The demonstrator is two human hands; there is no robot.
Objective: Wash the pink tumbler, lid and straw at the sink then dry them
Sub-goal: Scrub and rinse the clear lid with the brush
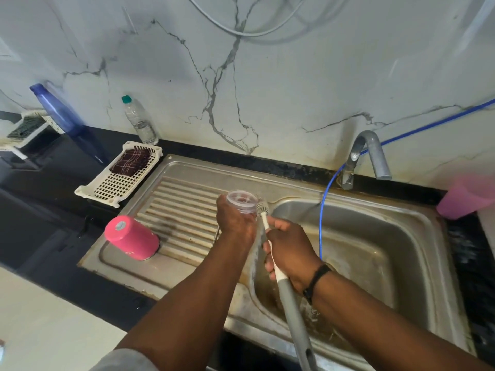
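My left hand (235,220) curls its fingers around the clear lid (242,201) beside the sink basin (375,236). My right hand (290,253) grips the bottle brush (263,210), bristles touching the lid. The pink tumbler (131,237) stands upside down left of the basin.

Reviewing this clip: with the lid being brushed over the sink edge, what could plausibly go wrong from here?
The left hand holds the clear lid by its side; under brush pressure it might slip into the basin. The pink tumbler sits upside down on the ribbed, sloped drainboard, beside the left forearm, and could be knocked.
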